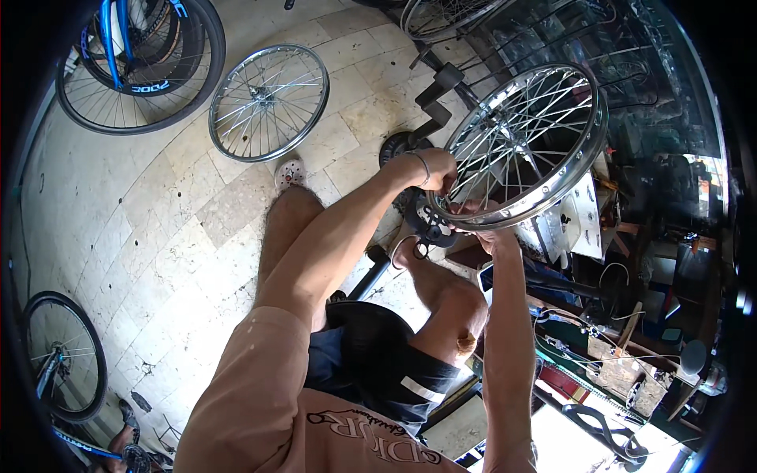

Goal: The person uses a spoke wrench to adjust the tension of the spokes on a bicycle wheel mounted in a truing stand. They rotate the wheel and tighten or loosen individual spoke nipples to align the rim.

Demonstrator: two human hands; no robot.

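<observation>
Now person's right hand (pixel 495 236) clamped on lower rim (pixel 544 195) of spoked wheel (pixel 516 143); left hand (pixel 438 170) curled at wheel's left side, hold unclear

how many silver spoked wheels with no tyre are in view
2 clearly: the held wheel, between the left hand and right hand, and the floor wheel, just beyond the left clog. A cut-off wheel at the top edge may be a third.

The wheel rim (pixel 550 189) looks glossy metal, the floor (pixel 169 236) smooth tile, the shirt (pixel 244 378) matt cloth.
</observation>
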